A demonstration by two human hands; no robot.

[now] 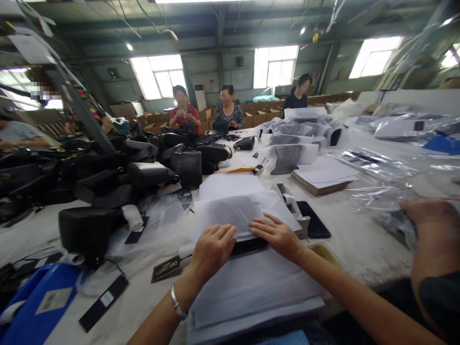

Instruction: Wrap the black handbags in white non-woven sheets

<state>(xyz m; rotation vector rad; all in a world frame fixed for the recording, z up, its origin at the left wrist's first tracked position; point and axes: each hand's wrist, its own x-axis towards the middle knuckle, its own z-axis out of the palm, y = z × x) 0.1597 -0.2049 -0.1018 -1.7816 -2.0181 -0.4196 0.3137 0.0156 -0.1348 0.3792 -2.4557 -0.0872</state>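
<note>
White paper: drapes over the black item on the surface before me, pressed from above, I judge, to hold it flat.
Black item: mostly covered, a dark strip showing between my wrists.
Left fingers: nearly straight, close together, resting on the paper, pinching nothing I can see.
Right fingers: extended, slightly spread, touching the same paper.
Sheet stack: nearest me, probably for easy reach.
Hang tag: left of the paper, corded, perhaps left out to avoid creasing.
</note>
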